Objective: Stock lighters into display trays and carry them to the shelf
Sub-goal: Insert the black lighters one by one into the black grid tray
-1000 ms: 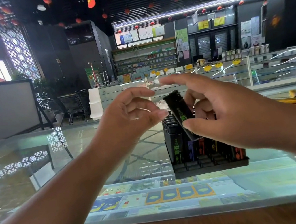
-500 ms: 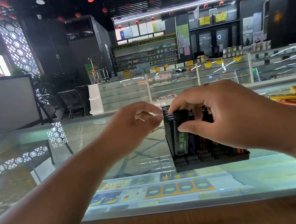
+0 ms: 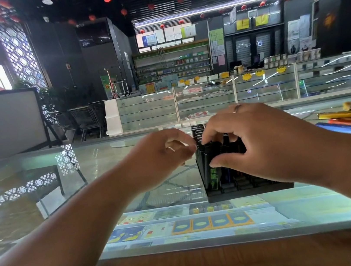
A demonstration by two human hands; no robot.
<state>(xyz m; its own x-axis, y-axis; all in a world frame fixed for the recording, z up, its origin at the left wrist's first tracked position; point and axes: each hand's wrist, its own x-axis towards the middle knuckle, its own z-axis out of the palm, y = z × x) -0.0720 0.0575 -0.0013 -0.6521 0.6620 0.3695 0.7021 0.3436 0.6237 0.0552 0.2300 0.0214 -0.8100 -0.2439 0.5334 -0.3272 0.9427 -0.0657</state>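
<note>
Item: black plastic display tray [image 3: 247, 192], slotted, standing on the clear glass counter top [image 3: 106, 166], near the person's side.

Contents: dark lighters upright in rows, filling the back rows as far as can be seen. The front row of slots looks partly bare, and much of the tray is hidden by the hand above it.

Item in hand: black lighter with green print [image 3: 213, 175], upright at the tray's front-left corner, its foot down in a slot or nearly so.

Right hand [image 3: 262, 142]: over the tray, thumb on the lighter's face and forefinger on its cap, grasping it.

Left hand [image 3: 162, 157]: just beside the tray's left edge, fingers curled with thumb and forefinger tips together. Whether it pinches anything cannot be told.

Progress, as judged: stocking well advanced but unfinished. This lighter is being seated, some slots remain, and the carry to the shelf is not begun.

Surroundings: coloured flat cartons [image 3: 210, 222] under the glass; long orange and blue packets [image 3: 349, 116] lying at far right.
</note>
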